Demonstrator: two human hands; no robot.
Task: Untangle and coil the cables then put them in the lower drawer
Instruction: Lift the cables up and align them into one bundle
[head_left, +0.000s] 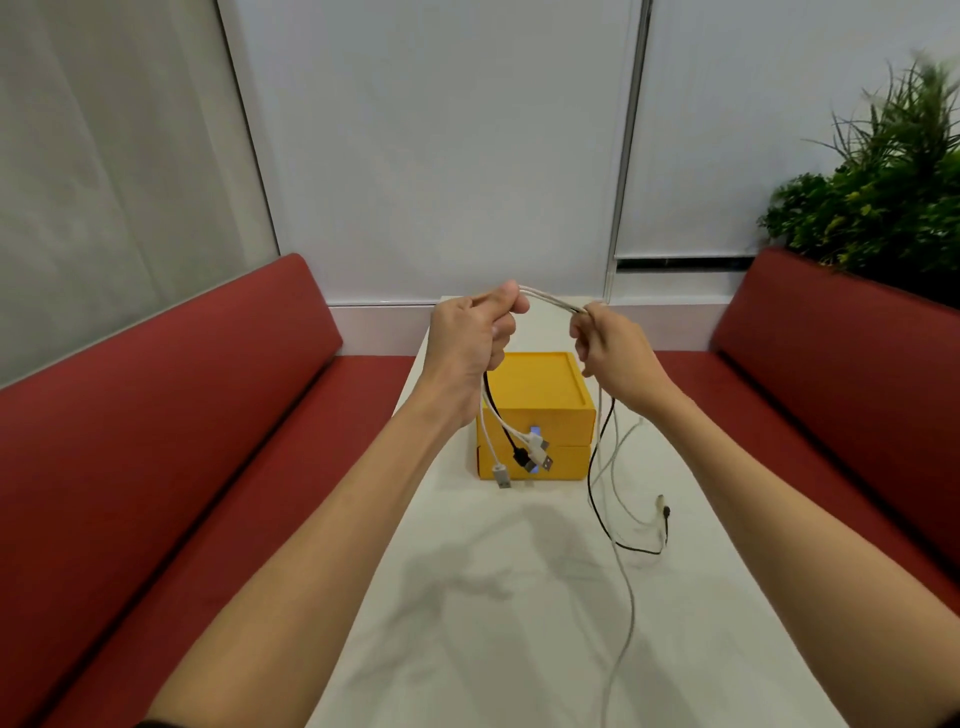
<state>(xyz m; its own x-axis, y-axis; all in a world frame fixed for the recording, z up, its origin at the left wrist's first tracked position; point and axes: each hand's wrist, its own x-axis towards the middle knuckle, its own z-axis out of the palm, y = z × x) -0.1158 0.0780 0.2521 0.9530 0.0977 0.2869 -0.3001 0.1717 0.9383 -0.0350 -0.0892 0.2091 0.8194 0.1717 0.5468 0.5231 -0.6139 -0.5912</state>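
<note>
Bundle of thin round white and black USB cables (548, 300), short stretch near horizontal between both hands, above the yellow square two-drawer box (540, 400). Left grip (472, 332) clenched round it, plug ends dangle before the drawers. Right grip (613, 348) pinches it, long tails drop onto the smooth white surface (467, 597), trailing toward the camera

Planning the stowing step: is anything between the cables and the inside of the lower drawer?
Yes: the lower drawer looks shut, so its front bars the way. The left hand and right hand grip the cables above the box.
</note>
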